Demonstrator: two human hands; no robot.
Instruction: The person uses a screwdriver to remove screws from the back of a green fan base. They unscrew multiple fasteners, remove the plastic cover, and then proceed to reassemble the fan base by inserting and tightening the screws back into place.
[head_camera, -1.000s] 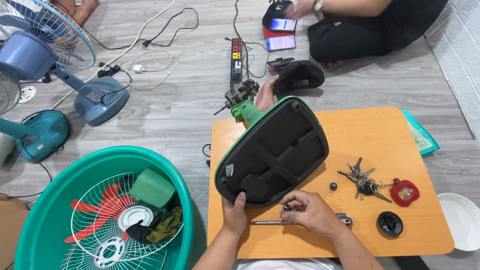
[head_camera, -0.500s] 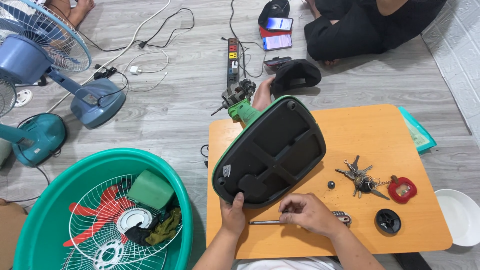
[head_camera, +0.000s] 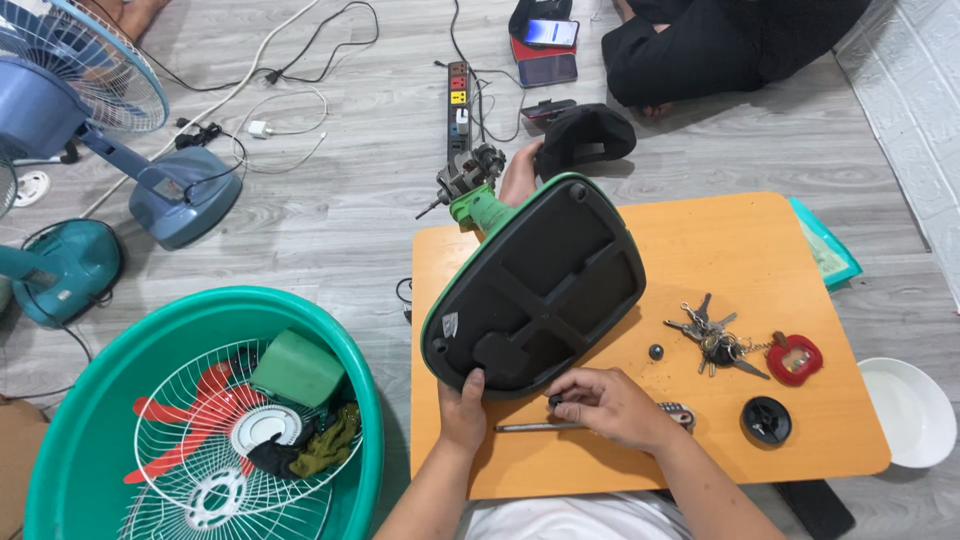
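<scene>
The fan base (head_camera: 535, 290), turned underside up on the orange table (head_camera: 820, 290), has barely shifted (only tilted a little). The left hand (head_camera: 463, 410) still grips its near rim; the right hand (head_camera: 605, 400) keeps pinching a small dark part beside a screwdriver (head_camera: 535, 427).

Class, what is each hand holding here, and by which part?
Left hand grips the fan base by its near rim. Right hand pinches a small dark part, unclear.

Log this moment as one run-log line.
left hand: grips tilted black-and-green plastic fan base | right hand: fingers at base's lower edge | orange table
</scene>
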